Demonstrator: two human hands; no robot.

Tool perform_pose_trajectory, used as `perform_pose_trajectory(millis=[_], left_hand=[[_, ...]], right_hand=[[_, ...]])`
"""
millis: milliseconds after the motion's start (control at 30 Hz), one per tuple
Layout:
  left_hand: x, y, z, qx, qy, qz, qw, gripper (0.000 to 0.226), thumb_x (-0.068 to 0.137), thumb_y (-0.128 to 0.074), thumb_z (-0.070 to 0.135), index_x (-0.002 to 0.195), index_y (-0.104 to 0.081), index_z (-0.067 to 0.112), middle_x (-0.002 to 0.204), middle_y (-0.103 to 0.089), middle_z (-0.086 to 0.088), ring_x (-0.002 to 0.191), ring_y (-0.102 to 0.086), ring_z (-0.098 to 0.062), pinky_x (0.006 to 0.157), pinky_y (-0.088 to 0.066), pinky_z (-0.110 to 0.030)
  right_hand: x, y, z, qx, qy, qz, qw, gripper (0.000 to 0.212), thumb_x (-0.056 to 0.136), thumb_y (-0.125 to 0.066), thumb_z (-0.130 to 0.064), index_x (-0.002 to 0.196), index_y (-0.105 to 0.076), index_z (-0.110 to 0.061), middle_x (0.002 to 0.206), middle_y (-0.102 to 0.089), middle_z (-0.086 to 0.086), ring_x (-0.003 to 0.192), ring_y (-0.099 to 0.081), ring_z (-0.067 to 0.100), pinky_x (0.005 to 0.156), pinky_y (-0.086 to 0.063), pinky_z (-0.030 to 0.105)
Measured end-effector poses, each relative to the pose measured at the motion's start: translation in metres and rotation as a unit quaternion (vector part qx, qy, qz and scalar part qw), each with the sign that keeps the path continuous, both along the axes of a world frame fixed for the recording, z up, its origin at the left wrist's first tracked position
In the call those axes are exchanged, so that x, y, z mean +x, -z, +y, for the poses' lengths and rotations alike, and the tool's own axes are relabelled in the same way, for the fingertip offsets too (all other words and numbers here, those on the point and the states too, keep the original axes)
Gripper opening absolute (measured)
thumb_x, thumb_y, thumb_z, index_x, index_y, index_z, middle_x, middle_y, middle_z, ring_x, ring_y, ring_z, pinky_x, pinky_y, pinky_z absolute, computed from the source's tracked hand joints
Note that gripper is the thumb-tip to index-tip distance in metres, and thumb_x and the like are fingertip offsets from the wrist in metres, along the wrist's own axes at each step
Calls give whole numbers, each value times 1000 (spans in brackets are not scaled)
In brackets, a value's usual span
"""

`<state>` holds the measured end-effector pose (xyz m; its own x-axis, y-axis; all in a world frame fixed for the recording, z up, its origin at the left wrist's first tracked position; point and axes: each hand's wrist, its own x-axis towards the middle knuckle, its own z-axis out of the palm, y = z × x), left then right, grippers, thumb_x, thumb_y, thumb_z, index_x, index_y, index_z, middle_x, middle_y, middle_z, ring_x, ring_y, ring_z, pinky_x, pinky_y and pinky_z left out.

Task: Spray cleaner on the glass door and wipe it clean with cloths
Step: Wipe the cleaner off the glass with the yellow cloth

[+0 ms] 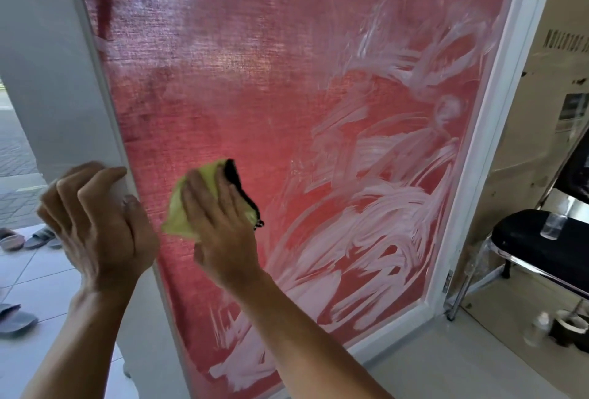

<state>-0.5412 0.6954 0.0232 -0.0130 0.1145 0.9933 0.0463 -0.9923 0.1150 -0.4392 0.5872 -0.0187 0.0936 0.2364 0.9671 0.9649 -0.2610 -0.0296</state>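
Your right hand covers most of the yellow cloth, the glass door runs past the top edge, and the cardboard box lettering is mirrored and cropped.

White tiled floor, with slippers at left, small bottle at right.
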Motion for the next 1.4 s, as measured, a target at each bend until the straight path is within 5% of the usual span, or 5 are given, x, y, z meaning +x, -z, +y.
perform_pose_trajectory(millis=[433,567,800,1033,1400], left_hand=[[11,2,1,-122,154,17,980,48,102,-33,20,130,-47,-16,125,-52,4,105,-56,-16,112,-43,-44],[5,4,15,-24,95,-2,995,44,105,-34,33,121,-57,-1,124,-55,-18,114,-54,-51,94,-41,-74],[11,-14,-24,-8,49,-52,997,29,105,-37,27,117,-51,5,117,-49,12,101,-53,-55,86,-40,-72],[42,-63,-60,16,53,-9,998,24,92,-51,5,115,-57,-4,109,-55,-30,105,-49,-38,92,-35,-49],[67,-120,-61,53,111,-55,991,20,97,-48,7,114,-57,-1,110,-51,12,105,-52,-38,94,-38,-50]], right_hand=[[0,-60,7,-42,-30,-73,996,67,76,-54,19,142,-52,7,153,-46,23,152,-24,44,124,-24,54],[40,-29,-39,-3,-17,-21,1000,74,81,-63,11,150,-41,-3,156,-44,21,156,-15,37,122,-29,57],[49,-92,-41,127,14,67,990,84,71,-46,25,152,-37,7,162,-33,19,156,-11,41,122,-31,54],[57,-35,-60,0,-20,-19,1000,76,73,-54,25,146,-47,6,157,-42,17,154,-21,40,116,-37,58],[43,-73,-38,23,-81,-21,996,65,81,-53,25,144,-48,9,156,-42,22,154,-19,41,111,-41,59]])
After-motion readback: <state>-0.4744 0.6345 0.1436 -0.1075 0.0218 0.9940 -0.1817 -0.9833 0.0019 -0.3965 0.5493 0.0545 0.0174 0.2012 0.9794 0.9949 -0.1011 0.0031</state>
